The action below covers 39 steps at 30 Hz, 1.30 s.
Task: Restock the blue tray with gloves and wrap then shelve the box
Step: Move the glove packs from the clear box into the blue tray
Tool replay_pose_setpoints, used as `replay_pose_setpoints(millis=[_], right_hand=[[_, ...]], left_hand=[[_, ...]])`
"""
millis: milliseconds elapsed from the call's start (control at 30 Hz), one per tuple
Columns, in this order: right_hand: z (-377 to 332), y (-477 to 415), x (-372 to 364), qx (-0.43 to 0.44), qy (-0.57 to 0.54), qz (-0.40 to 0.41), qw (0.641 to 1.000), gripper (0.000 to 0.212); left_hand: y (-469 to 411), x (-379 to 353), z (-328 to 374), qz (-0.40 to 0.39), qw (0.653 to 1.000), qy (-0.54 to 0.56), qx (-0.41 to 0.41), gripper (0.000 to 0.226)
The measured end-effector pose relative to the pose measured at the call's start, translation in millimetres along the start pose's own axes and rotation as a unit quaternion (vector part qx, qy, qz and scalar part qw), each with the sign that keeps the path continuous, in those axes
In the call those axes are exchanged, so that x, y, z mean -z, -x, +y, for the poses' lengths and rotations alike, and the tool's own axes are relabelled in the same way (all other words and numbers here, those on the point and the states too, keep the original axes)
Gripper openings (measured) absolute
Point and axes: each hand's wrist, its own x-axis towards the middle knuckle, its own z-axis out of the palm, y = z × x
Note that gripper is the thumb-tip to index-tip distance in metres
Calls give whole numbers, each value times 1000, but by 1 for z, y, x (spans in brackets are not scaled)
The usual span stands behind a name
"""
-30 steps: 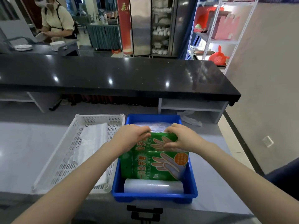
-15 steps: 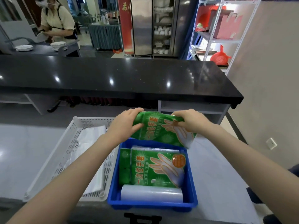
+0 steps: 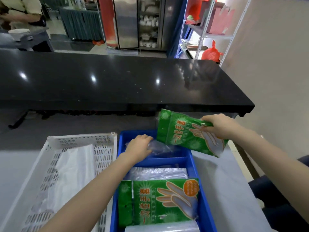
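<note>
The blue tray (image 3: pixel 203 195) sits on the grey table in front of me. Inside it lie a green glove pack (image 3: pixel 158 201), a clear plastic pack (image 3: pixel 158 173) behind that, and a roll of wrap (image 3: pixel 162 228) at the near edge. My right hand (image 3: pixel 219 125) holds a second green glove pack (image 3: pixel 180 133) tilted above the tray's far right corner. My left hand (image 3: pixel 138 146) rests in the tray's far compartment, fingers on a crumpled clear plastic bag (image 3: pixel 160 147); whether it grips the bag is unclear.
A white perforated basket (image 3: pixel 103 148) with white plastic sheets stands just left of the blue tray. A long black counter (image 3: pixel 117 81) runs across behind the table. A metal shelf rack (image 3: pixel 215 36) with red bags is at the back right. A person stands at the far left.
My left hand let go of the green glove pack and dropped into the tray's far compartment. My right hand carried the pack to the right. The camera tilted down and closer.
</note>
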Motion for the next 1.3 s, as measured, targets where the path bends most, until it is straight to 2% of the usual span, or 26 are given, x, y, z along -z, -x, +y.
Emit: replay_pose_setpoints(millis=[100, 233, 400, 500, 667, 733, 833, 900, 1000, 1167, 1300], right_hand=[[2, -2, -1, -3, -8, -7, 1000, 41], [-1, -7, -2, 8, 2, -3, 1000, 35], [-2, -10, 2, 17, -6, -10, 1000, 31], [-3, -10, 1, 26, -6, -1, 1000, 30], [-3, -11, 1, 46, -7, 20, 999, 31], [-6, -12, 3, 57, -2, 26, 998, 33], [-13, -15, 7, 81, -7, 34, 996, 31], [-21, -18, 11, 100, -14, 42, 994, 27], [-41, -24, 15, 129, -28, 38, 991, 23], [-87, -38, 9, 176, -32, 5, 984, 27], [-118, -49, -2, 209, -12, -9, 978, 29]], left_hand=[[-11, -17, -2, -27, 999, -42, -8, 62], [-20, -26, -2, -71, 996, -37, 43, 75], [-23, -23, -3, -99, 991, -78, 42, 62], [-18, -18, -1, -118, 991, -36, 53, 52], [-11, -9, 6, -135, 982, 104, 84, 44], [-7, -7, 11, -139, 972, 154, 107, 53], [2, -5, 19, -148, 968, 170, 107, 73], [11, -1, 23, -162, 975, 139, 68, 65], [26, 1, 30, -132, 990, 53, -4, 36], [44, 1, 40, -52, 993, -83, -72, 51], [48, 0, 40, -7, 990, -117, -84, 56]])
